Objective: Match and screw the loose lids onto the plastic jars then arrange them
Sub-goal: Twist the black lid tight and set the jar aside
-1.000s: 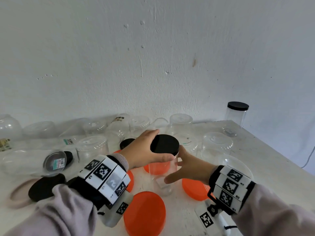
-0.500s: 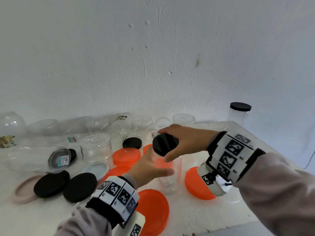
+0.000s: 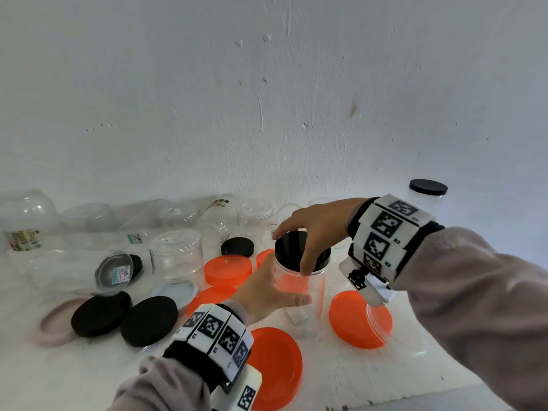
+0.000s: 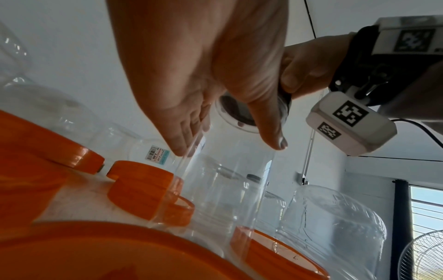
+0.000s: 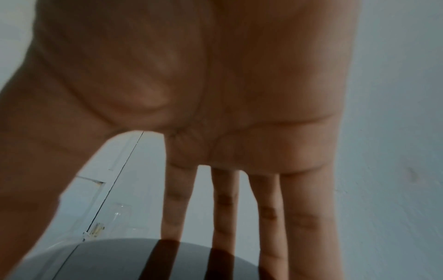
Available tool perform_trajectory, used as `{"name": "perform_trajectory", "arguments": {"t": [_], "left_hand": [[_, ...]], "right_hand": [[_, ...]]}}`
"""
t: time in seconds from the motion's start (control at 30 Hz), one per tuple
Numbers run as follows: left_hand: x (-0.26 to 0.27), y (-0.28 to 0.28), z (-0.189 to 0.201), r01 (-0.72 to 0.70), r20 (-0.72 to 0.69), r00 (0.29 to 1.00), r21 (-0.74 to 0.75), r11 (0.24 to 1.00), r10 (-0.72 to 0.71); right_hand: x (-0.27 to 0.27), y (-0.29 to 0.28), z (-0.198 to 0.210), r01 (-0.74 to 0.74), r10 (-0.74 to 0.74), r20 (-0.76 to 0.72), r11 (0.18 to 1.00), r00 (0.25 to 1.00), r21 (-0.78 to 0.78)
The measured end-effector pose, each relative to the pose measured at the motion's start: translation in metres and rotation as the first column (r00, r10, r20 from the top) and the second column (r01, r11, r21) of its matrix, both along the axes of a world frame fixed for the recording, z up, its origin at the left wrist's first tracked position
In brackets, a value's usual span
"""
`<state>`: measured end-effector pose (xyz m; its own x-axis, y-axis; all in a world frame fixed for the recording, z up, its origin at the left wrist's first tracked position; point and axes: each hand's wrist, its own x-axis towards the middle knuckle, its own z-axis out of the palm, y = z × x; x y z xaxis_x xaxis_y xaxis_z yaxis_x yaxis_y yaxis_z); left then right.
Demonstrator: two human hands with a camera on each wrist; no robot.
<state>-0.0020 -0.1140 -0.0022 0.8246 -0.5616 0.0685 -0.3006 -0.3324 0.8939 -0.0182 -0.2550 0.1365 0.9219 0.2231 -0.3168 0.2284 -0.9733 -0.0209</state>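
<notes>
- Nearest: big orange lid [image 3: 274, 367] flat on white table [image 3: 370, 378], partly under left wrist.
- Right of it, another orange lid [image 3: 360, 320] flat, just beside the jar's base.
- Near left: two black lids [image 3: 124, 318] side by side, touching; a pale pink lid [image 3: 55, 323] just left, partly under one.
- Centre: clear plastic jar [image 3: 305, 304] upright on table. Left hand [image 3: 268, 295] wraps its side, thumb on near face, fingers round the far side — firm hold on the jar body.
- Black lid [image 3: 292, 253] sits on the jar mouth. Right hand [image 3: 318, 229] comes from above, thumb on near rim, fingers curled over far rim — gripping the lid.
- Left wrist view: thumb and fingers [image 4: 184, 136] lie against the clear wall, lid underside above.
- Right wrist view: fingers [image 5: 225, 208] reach down to the lid top [image 5: 120, 261]; blurry.
- Behind jar: more orange lids [image 3: 228, 269], a small black lid [image 3: 237, 247].
- Far left to middle: cluster of clear jars [image 3: 176, 255], some lying down.
- Far right: capped jar with black lid [image 3: 427, 194] standing alone by wall.
</notes>
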Motion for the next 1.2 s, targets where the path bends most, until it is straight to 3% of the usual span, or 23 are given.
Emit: {"name": "perform_trajectory", "arguments": {"t": [0.53, 0.8, 1.2], "left_hand": [[0.0005, 0.0004, -0.0009, -0.01, -0.02, 1.0, 0.011, 1.0, 0.01], [0.001, 0.0002, -0.0012, -0.029, -0.023, 0.999, 0.038, 0.999, 0.03], [-0.0004, -0.0016, 0.0032, -0.037, -0.007, 0.999, 0.073, 0.997, 0.037]], "right_hand": [[0.0043, -0.004, 0.0053, -0.073, 0.077, -0.089, 0.996, 0.993, 0.047], [0.0064, -0.0033, 0.0015, 0.027, -0.025, -0.043, 0.998, 0.999, 0.053], [0.0019, -0.0024, -0.0005, 0.03, -0.031, 0.019, 0.999, 0.999, 0.045]]}}
